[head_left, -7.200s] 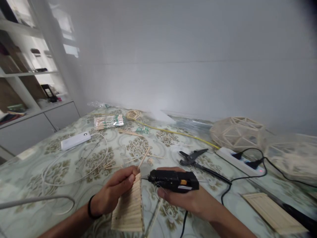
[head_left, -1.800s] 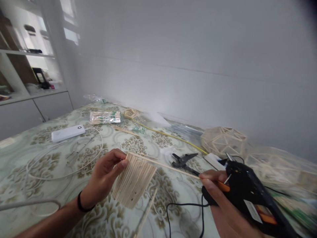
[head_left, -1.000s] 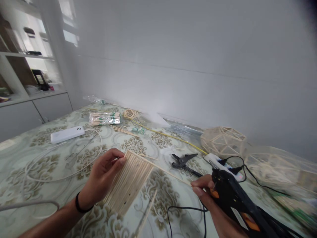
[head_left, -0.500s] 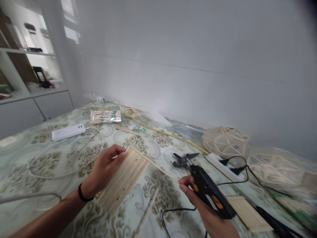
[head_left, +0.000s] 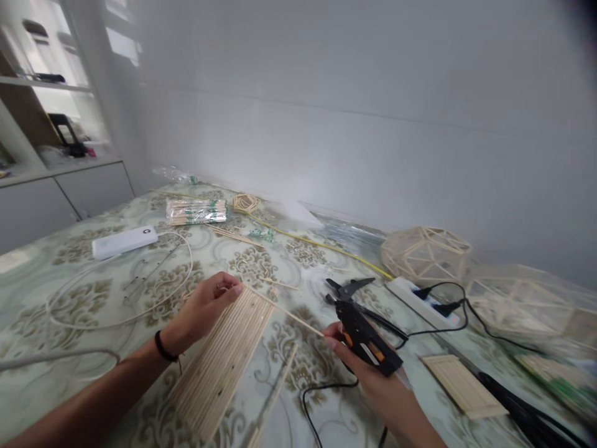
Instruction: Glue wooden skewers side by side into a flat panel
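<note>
A flat panel of thin wooden sticks (head_left: pixel 228 358) lies slanted before me, its near end on the cloth. My left hand (head_left: pixel 209 305) is closed at the panel's far left corner, thumb and fingers pinching there. From that corner a single thin wooden stick (head_left: pixel 293 317) runs along the panel's far edge and out to the right. Its other end is pinched between the thumb and finger of my right hand (head_left: pixel 359 361). The same hand also grips a black and orange glue gun (head_left: pixel 364 336), whose nozzle points away, near dark pliers (head_left: pixel 347 290).
A power strip (head_left: pixel 422 303) with black plugs sits at right, before stick-frame polyhedra (head_left: pixel 426 255). A smaller panel (head_left: pixel 464 386) lies beside black-handled scissors (head_left: pixel 513 404). Bagged sticks (head_left: pixel 196 211) and a white power bank (head_left: pixel 125 241) with a looping cable lie at left.
My right hand has moved left and a little up with the glue gun and stick end. The panel now lies lower, and its far edge has the stick along it. The view has shifted slightly.
</note>
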`<action>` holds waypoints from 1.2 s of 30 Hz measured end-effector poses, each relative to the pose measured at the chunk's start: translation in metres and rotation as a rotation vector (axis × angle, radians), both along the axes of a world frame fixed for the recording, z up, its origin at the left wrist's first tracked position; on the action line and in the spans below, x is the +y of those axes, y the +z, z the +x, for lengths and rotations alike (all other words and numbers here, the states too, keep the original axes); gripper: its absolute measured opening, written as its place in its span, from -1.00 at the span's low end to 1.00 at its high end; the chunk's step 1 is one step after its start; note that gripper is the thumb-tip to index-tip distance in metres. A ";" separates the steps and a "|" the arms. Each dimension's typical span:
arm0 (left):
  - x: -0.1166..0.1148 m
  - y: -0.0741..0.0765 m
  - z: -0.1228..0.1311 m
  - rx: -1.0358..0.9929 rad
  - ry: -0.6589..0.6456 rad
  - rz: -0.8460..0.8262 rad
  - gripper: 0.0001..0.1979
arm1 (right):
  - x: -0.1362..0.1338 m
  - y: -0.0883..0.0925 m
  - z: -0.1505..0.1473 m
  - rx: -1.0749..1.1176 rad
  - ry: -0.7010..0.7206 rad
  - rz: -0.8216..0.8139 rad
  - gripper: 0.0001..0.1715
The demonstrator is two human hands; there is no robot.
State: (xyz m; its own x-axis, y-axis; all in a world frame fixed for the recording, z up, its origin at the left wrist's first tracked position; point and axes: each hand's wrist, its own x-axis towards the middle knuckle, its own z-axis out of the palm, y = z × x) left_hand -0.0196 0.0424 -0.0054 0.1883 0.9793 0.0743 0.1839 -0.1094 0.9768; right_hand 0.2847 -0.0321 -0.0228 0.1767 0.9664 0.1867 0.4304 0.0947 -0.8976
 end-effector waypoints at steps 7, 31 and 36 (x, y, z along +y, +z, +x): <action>0.006 -0.025 0.003 -0.140 0.037 -0.182 -0.52 | 0.010 -0.004 0.001 0.081 0.000 -0.075 -0.57; 0.038 0.010 -0.015 0.321 0.150 -0.022 -0.68 | 0.024 -0.037 0.029 0.015 -0.006 -0.398 -0.42; 0.017 0.001 0.002 0.617 0.000 0.083 -0.49 | 0.026 -0.033 0.027 -0.032 -0.031 -0.367 -0.40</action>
